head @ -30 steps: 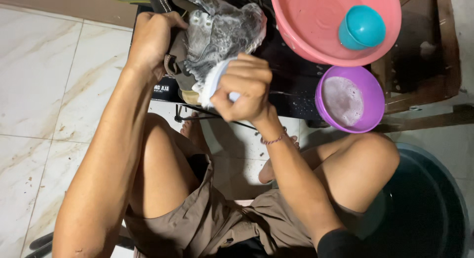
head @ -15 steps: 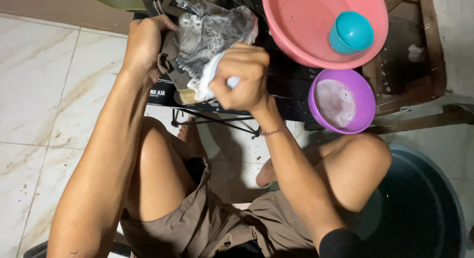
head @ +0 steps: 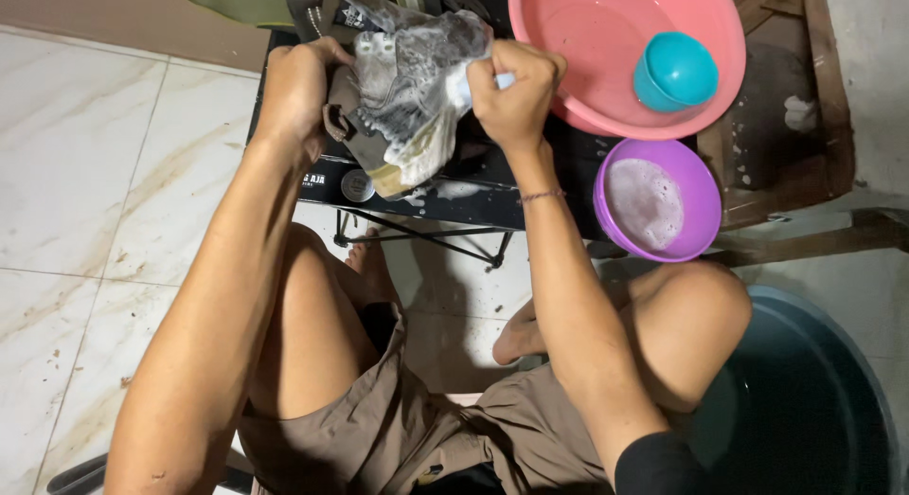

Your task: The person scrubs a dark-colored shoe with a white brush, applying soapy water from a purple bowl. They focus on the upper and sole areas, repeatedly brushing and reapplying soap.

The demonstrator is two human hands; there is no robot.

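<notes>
Both arms reach forward from the seated body, bare to the wrists, elbows bent outward over the spread knees. The left hand [head: 298,92] is curled, knuckles up, fingers closed in a grip, its wrist bent slightly down. The right hand [head: 513,92] sits level with the left hand and near it, closed into a tight fist with the thumb tucked on top. A thin bracelet circles the right wrist. A dark sleeve shows at the right upper arm.
</notes>
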